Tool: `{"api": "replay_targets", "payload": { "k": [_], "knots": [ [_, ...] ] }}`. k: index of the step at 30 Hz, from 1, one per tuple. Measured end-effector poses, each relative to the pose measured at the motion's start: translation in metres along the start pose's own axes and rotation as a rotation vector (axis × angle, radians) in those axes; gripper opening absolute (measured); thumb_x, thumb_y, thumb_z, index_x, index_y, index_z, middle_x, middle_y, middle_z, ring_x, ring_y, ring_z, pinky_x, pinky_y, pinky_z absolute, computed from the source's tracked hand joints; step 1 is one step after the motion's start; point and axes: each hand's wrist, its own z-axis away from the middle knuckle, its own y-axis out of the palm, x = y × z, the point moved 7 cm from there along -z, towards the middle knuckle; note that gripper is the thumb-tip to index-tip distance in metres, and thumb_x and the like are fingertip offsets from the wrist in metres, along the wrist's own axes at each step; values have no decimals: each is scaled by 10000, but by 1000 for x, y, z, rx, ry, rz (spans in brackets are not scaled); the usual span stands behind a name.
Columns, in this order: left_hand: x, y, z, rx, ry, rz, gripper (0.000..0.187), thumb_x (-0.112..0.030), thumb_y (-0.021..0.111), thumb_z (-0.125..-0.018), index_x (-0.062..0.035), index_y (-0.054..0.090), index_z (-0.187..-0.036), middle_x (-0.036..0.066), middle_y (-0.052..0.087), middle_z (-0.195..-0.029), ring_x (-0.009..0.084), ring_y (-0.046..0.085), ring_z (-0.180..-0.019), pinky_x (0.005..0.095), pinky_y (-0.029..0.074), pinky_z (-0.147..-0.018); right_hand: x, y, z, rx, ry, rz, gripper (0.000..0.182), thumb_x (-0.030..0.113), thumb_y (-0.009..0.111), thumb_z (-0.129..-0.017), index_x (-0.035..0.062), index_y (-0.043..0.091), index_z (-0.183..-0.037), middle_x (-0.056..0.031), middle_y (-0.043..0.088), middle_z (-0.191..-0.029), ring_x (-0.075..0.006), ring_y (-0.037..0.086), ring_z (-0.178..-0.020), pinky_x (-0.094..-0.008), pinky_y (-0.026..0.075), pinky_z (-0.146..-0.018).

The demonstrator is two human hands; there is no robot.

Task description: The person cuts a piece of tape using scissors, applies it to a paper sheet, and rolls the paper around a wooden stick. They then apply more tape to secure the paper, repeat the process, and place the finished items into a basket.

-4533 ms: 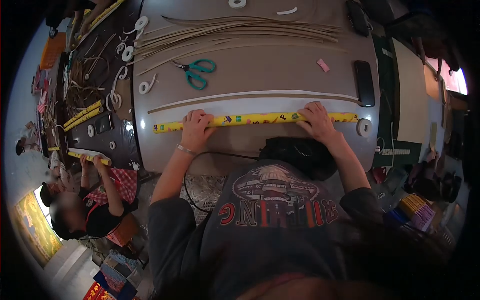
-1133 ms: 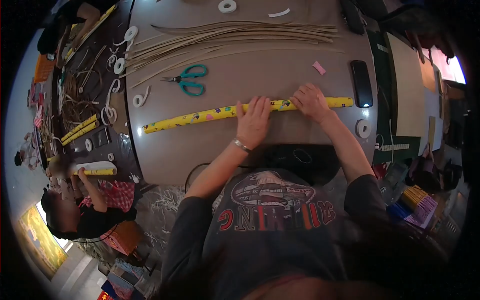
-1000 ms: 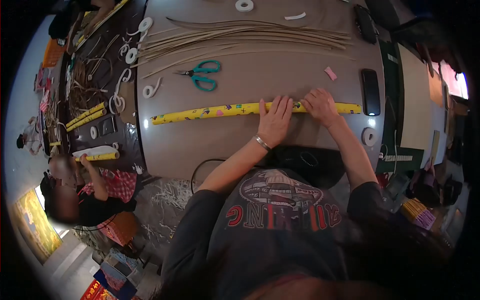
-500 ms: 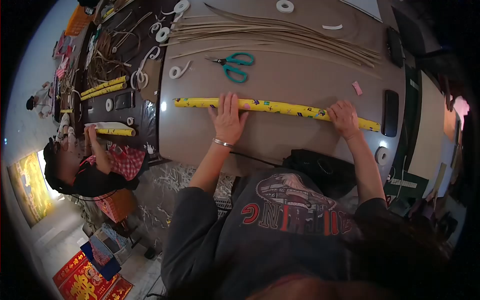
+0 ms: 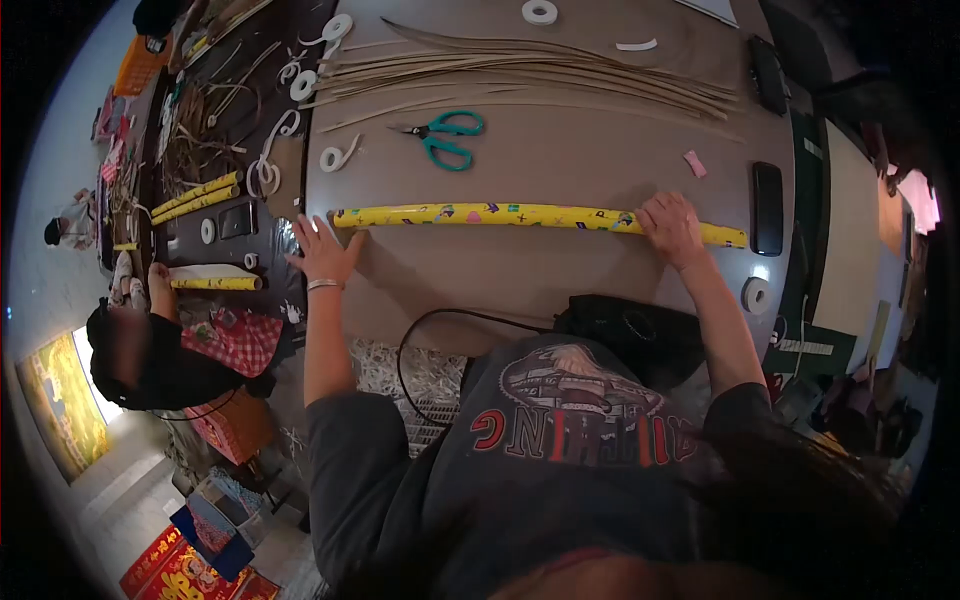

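The grey bench point(image 5: 560, 160) fills most of my view, and across its middle lies the long yellow patterned roll point(image 5: 500, 214), running from left to right nearly the whole width. Beyond it a bundle of thin bamboo strips point(image 5: 540, 72) is spread along the far side of the bench. My right hand point(image 5: 672, 226) rests on the roll near its right end, fingers curled over it and pressing it down. My left hand point(image 5: 326, 252) lies flat and spread wide on the bench, just beside the roll's left end, holding nothing; its fingertips come close to the roll, but I cannot tell whether they touch it. A black bag point(image 5: 632, 330) sits at the near edge against my body. Green-handled scissors point(image 5: 440, 135) lie between the roll and the strips. A black phone point(image 5: 768, 194) lies just past the roll's right end, and a small white tape roll point(image 5: 757, 295) sits near the bench corner.
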Motion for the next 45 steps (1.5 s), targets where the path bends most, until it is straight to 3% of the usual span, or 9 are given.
{"api": "replay_targets", "payload": {
  "k": [3,6,14,16,22,29,31,38,45],
  "knots": [
    [-28,-54,22,-56,96,-64,1068,-567,720,-732,19,240,-1486,194,115,-1594,332,30,-1492,758,157,-1031,-6,8,6,22,35,-39,174,221,598,-872,86,591,-761,-78,551,-814,-278,533,-853,-400,459,-769],
    [-103,-67,52,-300,446,58,1004,-494,749,-736,-6,278,-1476,175,212,-1570,340,137,-1477,745,184,-1037,8,1,2,-16,-14,-3,175,225,599,-870,91,591,-758,-65,555,-820,-266,532,-855,-391,463,-776],
    [-246,-41,127,-273,755,274,781,-332,736,-771,-29,393,-1403,145,388,-1477,323,316,-1410,731,204,-1034,16,12,-4,-84,115,-78,191,266,614,-873,109,602,-764,-55,567,-829,-249,548,-870,-383,475,-790],
    [-272,-51,147,-379,895,357,592,-227,693,-807,-82,488,-1344,92,480,-1405,283,420,-1343,649,284,-1030,17,11,-5,-86,119,-74,195,269,616,-872,109,601,-763,-54,569,-829,-250,549,-865,-384,476,-785],
    [-276,-60,137,-587,973,598,301,-119,652,-841,-142,666,-1141,0,634,-1204,211,587,-1131,459,374,-994,16,11,-4,-98,106,-22,266,343,592,-891,121,618,-748,-43,588,-813,-229,563,-862,-368,487,-749],
    [-274,-56,141,-677,1000,661,278,-139,668,-821,-192,671,-1094,-20,648,-1152,203,594,-1112,480,378,-986,16,14,-3,-82,121,-17,280,362,578,-903,124,609,-758,-48,591,-817,-231,571,-861,-366,485,-766],
    [-270,-56,133,-546,885,821,258,-147,678,-818,-194,676,-1071,-25,647,-1139,221,599,-1092,487,371,-999,17,11,-4,-80,125,-13,278,360,579,-903,124,607,-758,-48,590,-816,-231,570,-857,-367,485,-767],
    [-277,-66,141,-552,970,686,345,-149,686,-806,-171,636,-1147,8,619,-1152,226,579,-1103,489,367,-1012,18,10,-1,-114,117,-51,276,361,588,-894,127,593,-748,-41,578,-805,-237,567,-856,-373,480,-775],
    [-313,-73,143,-468,1004,525,425,-172,724,-776,-156,625,-1189,19,568,-1071,239,555,-986,433,419,-842,14,0,10,-87,66,-88,235,349,682,-817,132,607,-867,-43,564,-886,-248,544,-918,-391,451,-820]
  ]
}}
